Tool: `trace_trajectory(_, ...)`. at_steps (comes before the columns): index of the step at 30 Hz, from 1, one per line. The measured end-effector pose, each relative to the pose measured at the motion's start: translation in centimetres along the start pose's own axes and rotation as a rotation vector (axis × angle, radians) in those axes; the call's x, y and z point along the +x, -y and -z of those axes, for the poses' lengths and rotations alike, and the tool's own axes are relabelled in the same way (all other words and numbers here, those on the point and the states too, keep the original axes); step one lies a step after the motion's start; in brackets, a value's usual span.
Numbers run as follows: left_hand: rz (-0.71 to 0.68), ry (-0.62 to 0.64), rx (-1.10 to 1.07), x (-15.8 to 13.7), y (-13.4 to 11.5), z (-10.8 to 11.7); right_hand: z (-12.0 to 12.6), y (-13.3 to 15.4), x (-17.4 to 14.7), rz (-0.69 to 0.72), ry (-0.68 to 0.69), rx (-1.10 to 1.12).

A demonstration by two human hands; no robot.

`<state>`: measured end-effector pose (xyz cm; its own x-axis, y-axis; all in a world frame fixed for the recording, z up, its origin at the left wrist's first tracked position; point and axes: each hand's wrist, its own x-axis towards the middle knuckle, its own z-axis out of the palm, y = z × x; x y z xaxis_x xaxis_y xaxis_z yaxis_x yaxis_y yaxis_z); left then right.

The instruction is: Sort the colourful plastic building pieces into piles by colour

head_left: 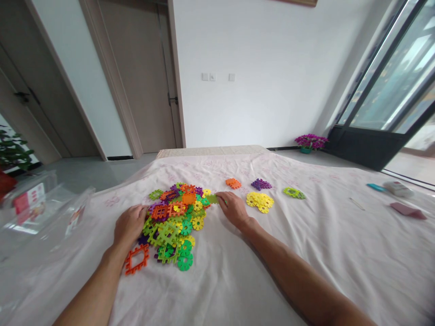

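Note:
A heap of plastic interlocking building pieces (168, 233) lies on the cloth, with square notched frames and round notched discs in green, yellow, orange and purple. My left hand (131, 222) rests at the heap's left edge, its fingers loosely bent against the pieces and partly hidden; it appears open, with nothing visibly held. At the right side of the heap, my right hand (233, 207) pinches a light green square piece (213, 199) between thumb and fingers. An orange square frame (137, 259) lies below my left hand, beside the heap.
Separate groups lie to the right: orange pieces (233, 183), purple pieces (261, 184), yellow discs (260, 202) and green pieces (294, 193). Clear plastic packaging (44, 217) is at left. A pink item (408, 210), a white block (398, 189) and a blue item (375, 187) sit far right.

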<state>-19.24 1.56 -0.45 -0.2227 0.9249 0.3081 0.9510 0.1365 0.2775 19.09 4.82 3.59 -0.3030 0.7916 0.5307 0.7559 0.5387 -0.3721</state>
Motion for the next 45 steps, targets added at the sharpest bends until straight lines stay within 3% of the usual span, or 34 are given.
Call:
trace_trajectory(7,0.009,0.008,-0.015,0.0,-0.1,0.0,5.6,-8.5,1.2,-0.502,-0.287,-0.062)
trace_trajectory(14,0.013,0.010,-0.017,0.0,0.0,0.0,11.2,-17.1,-1.9,-0.845,-0.520,-0.224)
trace_trajectory(21,0.017,0.020,-0.021,0.0,0.1,0.0,12.0,-21.5,-5.1,-1.061,-0.566,-0.227)
trace_trajectory(26,0.016,0.008,-0.017,0.0,0.1,0.0,11.7,-22.4,-5.8,-1.084,-0.570,-0.220)
trace_trajectory(30,0.018,0.003,-0.014,0.0,0.0,0.1,11.4,-21.2,-4.8,-0.987,-0.652,-0.229)
trace_trajectory(34,0.026,0.011,-0.025,-0.1,-0.2,0.2,10.1,-17.8,-2.4,-0.728,-0.605,-0.223)
trace_trajectory(39,0.015,-0.001,-0.022,-0.1,-0.2,0.3,6.6,-11.1,0.3,-0.297,-0.290,-0.084)
trace_trajectory(41,0.014,0.000,-0.016,-0.1,-0.2,0.3,5.0,-8.1,0.7,-0.158,-0.102,-0.042)
trace_trajectory(45,-0.001,0.005,-0.003,0.0,0.0,0.1,2.4,-3.3,0.2,0.111,0.135,-0.023)
